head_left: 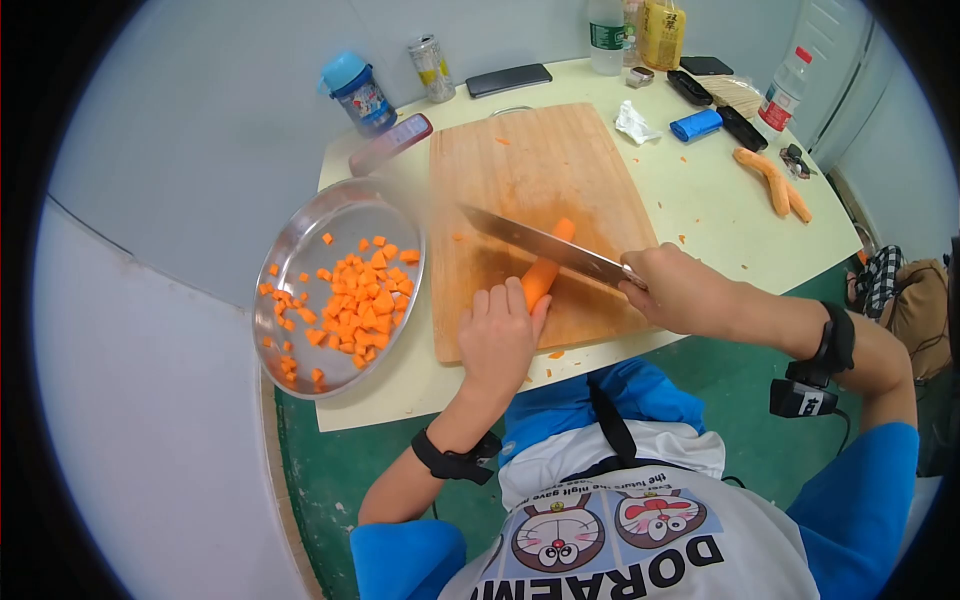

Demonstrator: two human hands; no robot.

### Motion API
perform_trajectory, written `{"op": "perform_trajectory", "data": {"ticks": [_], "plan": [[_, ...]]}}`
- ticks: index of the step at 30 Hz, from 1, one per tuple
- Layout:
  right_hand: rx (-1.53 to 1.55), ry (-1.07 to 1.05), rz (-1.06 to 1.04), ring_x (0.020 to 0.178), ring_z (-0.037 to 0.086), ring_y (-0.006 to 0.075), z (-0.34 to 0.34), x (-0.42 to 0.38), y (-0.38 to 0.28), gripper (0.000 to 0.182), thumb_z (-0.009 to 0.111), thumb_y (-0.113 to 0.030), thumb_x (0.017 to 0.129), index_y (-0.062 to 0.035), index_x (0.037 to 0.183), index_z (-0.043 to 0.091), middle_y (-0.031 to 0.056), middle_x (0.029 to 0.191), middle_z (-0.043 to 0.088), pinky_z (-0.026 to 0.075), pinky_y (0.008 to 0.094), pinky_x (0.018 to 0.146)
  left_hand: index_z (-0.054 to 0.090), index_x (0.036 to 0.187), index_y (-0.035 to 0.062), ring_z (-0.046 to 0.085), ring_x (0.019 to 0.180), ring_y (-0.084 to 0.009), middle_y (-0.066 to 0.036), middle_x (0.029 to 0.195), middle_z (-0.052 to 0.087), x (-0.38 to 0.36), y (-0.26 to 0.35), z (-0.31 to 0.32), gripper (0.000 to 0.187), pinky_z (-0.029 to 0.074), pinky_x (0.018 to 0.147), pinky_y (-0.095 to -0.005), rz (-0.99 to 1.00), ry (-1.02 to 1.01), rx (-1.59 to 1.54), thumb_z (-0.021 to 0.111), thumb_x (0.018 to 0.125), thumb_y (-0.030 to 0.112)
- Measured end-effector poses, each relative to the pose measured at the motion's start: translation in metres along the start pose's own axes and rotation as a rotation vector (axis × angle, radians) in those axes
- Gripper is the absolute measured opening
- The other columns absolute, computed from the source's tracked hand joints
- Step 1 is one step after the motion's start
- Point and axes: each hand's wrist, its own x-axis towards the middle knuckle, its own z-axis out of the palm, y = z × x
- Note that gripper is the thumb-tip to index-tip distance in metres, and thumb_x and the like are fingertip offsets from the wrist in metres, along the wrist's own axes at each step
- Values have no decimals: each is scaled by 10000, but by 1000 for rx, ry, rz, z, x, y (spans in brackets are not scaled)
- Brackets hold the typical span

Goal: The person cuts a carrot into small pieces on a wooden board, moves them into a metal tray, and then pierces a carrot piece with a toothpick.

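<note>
A peeled carrot (541, 280) lies on the wooden cutting board (540, 140), pointing away from me. My left hand (500, 325) is closed over its near end, fingers curled on top and thumb along the right side. In my right hand (672, 288) is the handle of a kitchen knife (535, 243). Its blade crosses over the carrot's upper part, the tip reaching to the left. Left of the board, a round metal tray (300, 240) holds many diced carrot pieces (365, 300).
Two peeled carrots (772, 184) lie at the table's right. Along the back stand a blue flask (362, 98), a can (431, 68) and bottles (606, 38). A phone (509, 80), a crumpled tissue (635, 123) and a blue roll (696, 125) lie beyond the board.
</note>
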Motion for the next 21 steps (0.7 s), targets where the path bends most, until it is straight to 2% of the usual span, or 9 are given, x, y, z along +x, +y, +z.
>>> {"op": "perform_trajectory", "data": {"ticks": [4, 6, 8, 11, 13, 17, 19, 20, 21], "plan": [[54, -14, -17, 551, 568, 362, -6, -3, -4, 172, 552, -109, 829, 60, 796, 544, 215, 603, 560, 448, 406, 520, 579, 933, 14, 521, 643, -203, -54, 705, 531, -6, 1, -2, 370, 416, 515, -296, 14, 10, 28, 677, 740, 314], [41, -139, 103, 562, 571, 367, -20, 3, -17, 170, 552, -107, 827, 62, 808, 546, 224, 617, 563, 453, 407, 534, 579, 932, 14, 520, 641, -201, -56, 710, 533, -8, -1, 1, 368, 415, 513, -298, 14, 7, 18, 677, 742, 313], [21, -114, 74, 569, 573, 370, -15, 5, -12, 172, 552, -108, 826, 62, 809, 545, 229, 624, 564, 455, 407, 539, 579, 931, 14, 519, 639, -199, -59, 715, 534, -7, -1, 1, 365, 413, 512, -300, 12, 20, 5, 676, 743, 311], [9, -56, 27, 580, 577, 374, -6, 1, -2, 177, 554, -114, 827, 62, 811, 545, 237, 635, 568, 458, 407, 544, 578, 933, 7, 519, 665, -206, -70, 726, 541, -5, 0, -2, 380, 420, 549, -310, -9, -35, -2, 656, 759, 336], [16, -32, -3, 584, 579, 376, 0, -4, 1, 180, 555, -118, 827, 61, 813, 545, 239, 639, 570, 458, 407, 544, 594, 913, 20, 519, 709, -229, -76, 737, 549, 2, 1, -18, 354, 420, 635, -346, -1, -72, -37, 615, 792, 352], [47, 21, -12, 592, 581, 379, -1, -4, 5, 168, 557, -116, 829, 51, 812, 549, 240, 633, 568, 457, 411, 549, 618, 906, 45, 512, 743, -264, -79, 757, 559, 75, -9, -54, 303, 401, 719, -383, -22, 68, -202, 562, 831, 334], [63, 21, -5, 579, 578, 379, 0, -4, 6, 161, 553, -111, 832, 48, 807, 548, 234, 618, 564, 457, 410, 543, 633, 906, 67, 516, 794, -282, -87, 802, 582, 118, -23, -48, 259, 380, 783, -401, 66, 121, -444, 520, 857, 295], [69, 18, -14, 576, 576, 379, -2, -4, 4, 155, 550, -104, 831, 49, 803, 546, 232, 612, 560, 455, 410, 539, 633, 906, 67, 516, 794, -282, -87, 802, 582, 129, -25, -37, 259, 380, 783, -401, 62, 125, -444, 520, 857, 295], [67, 16, -16, 576, 576, 379, -5, -4, 2, 155, 550, -104, 831, 49, 803, 546, 232, 612, 560, 455, 410, 539, 636, 914, 64, 520, 843, -282, -96, 840, 597, 136, -27, -19, 285, 367, 819, -396, 219, 80, -407, 488, 871, 303]]}}
